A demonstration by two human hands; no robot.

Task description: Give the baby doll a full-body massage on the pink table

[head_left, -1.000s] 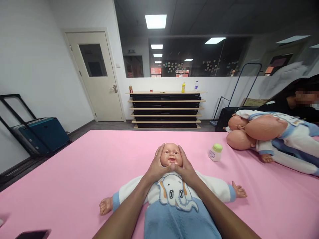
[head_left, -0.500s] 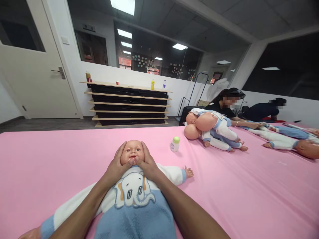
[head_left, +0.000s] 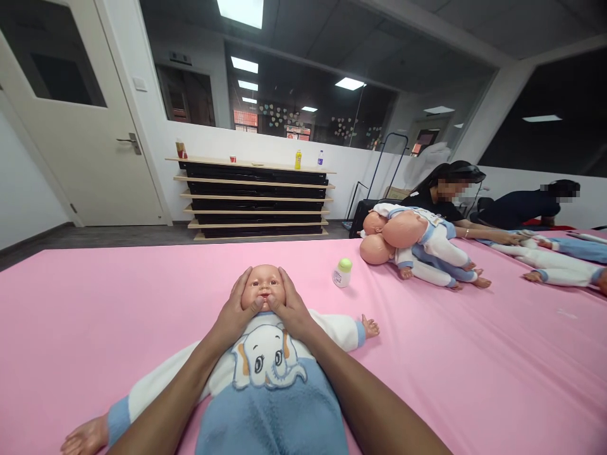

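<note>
A baby doll (head_left: 270, 417) lies on its back in front of me, dressed in a white and blue suit with an elephant on the chest. My left hand (head_left: 238, 313) cups one side of the doll's head, fingers along the cheek and temple. On the other side, my right hand (head_left: 294, 311) holds the head in the same way. Both thumbs rest near the chin, just under the mouth. The doll's arms stretch out to either side, and its legs are out of view. Beyond my right hand stands a small white bottle with a green cap (head_left: 342, 273).
A pink sheet (head_left: 142, 297) covers the table. Several dolls (head_left: 417, 243) are piled at the right, with another doll (head_left: 559, 265) beyond. A co-worker (head_left: 441, 189) reaches across there; a second person (head_left: 526, 202) is farther back. Stacked boards (head_left: 256, 196) stand by the wall.
The whole scene has shifted a little to the right as my view turned left. My hands keep their place around the doll's head.
</note>
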